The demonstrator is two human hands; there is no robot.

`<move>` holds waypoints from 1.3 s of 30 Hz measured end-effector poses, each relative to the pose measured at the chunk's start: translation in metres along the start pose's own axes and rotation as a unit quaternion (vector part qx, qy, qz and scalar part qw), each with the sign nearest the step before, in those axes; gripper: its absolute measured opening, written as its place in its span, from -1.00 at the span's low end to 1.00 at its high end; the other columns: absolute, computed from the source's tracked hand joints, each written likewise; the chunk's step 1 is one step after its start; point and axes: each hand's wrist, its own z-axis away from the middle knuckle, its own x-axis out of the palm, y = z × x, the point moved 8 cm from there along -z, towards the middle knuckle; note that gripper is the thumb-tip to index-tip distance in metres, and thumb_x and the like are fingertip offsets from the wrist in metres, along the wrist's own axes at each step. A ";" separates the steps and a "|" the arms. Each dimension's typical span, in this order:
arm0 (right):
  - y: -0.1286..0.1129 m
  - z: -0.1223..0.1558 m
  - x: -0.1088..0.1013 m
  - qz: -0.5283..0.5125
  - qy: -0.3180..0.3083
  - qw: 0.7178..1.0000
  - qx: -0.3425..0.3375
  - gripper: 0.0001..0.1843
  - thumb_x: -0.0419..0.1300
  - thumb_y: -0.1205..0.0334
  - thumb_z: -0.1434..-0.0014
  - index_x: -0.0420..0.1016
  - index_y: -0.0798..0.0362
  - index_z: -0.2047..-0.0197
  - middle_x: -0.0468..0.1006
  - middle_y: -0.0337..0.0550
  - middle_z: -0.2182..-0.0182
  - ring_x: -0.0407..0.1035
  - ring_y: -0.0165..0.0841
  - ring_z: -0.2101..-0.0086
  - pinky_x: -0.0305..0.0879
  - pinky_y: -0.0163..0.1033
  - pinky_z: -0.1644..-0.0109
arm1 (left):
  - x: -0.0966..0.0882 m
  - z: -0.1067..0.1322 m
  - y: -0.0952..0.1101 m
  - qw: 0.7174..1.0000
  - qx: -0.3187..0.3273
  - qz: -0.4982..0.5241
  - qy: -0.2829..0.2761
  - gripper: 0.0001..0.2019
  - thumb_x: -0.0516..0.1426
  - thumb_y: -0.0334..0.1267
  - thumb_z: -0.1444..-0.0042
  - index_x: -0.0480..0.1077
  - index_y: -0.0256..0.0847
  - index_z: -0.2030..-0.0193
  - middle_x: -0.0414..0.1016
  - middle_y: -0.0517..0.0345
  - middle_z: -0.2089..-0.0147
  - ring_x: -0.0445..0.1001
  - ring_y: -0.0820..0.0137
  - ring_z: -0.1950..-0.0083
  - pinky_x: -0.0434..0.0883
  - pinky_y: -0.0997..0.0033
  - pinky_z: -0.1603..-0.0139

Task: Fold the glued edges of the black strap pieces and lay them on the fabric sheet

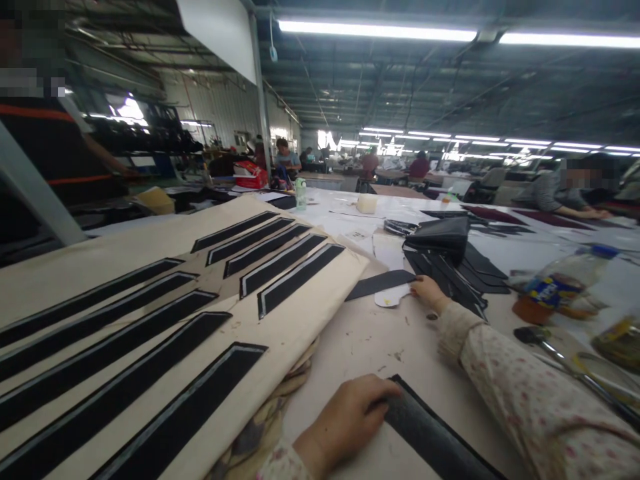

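Note:
My left hand is closed at the near edge of the table, its fingers gripping the upper end of a wide black strip that runs down to the lower right. Farther out, my right hand pinches the tip of another dark strip. That strip reaches left towards the edge of a cream board, over a small white piece. On the board lie several black strips with pale lines along their edges, in two slanting groups.
A heap of black pieces lies beyond my right hand. On the right stand a bottle with a blue label and a dark-headed tool. A green bottle and yellowish block are farther back. People work around the hall.

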 end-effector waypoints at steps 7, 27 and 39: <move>-0.021 0.114 0.012 -0.138 -0.228 0.962 -0.057 -0.60 0.01 0.08 -0.23 0.37 0.11 -0.04 0.49 0.00 0.11 0.41 -0.35 0.17 0.35 -0.26 0.13 | -0.008 -0.002 -0.006 0.993 -0.088 0.076 0.019 -0.28 0.07 -0.45 0.01 -0.03 -0.10 -0.31 0.47 0.09 0.06 0.44 0.34 0.13 0.34 0.29 0.02; -0.017 0.299 0.023 -0.180 -0.286 0.932 -0.129 -0.52 0.17 0.12 -0.05 0.33 0.15 -0.02 0.46 -0.03 0.05 0.33 -0.18 0.06 0.24 -0.08 -0.05 | 0.010 0.006 -0.003 0.966 -0.070 0.249 0.015 -0.17 0.21 -0.27 0.04 -0.15 -0.22 -0.32 0.39 0.17 0.29 0.38 0.45 0.27 0.30 0.47 0.25; -0.025 0.260 0.009 -0.102 -0.151 0.946 -0.266 -0.61 0.13 0.20 -0.10 0.36 0.09 -0.01 0.41 -0.01 0.07 0.33 -0.27 0.12 0.32 -0.16 0.11 | 0.012 0.010 0.001 0.990 -0.063 -0.067 0.105 -0.28 0.11 -0.41 0.04 -0.02 -0.16 -0.29 0.39 0.20 0.31 0.36 0.43 0.33 0.33 0.42 0.24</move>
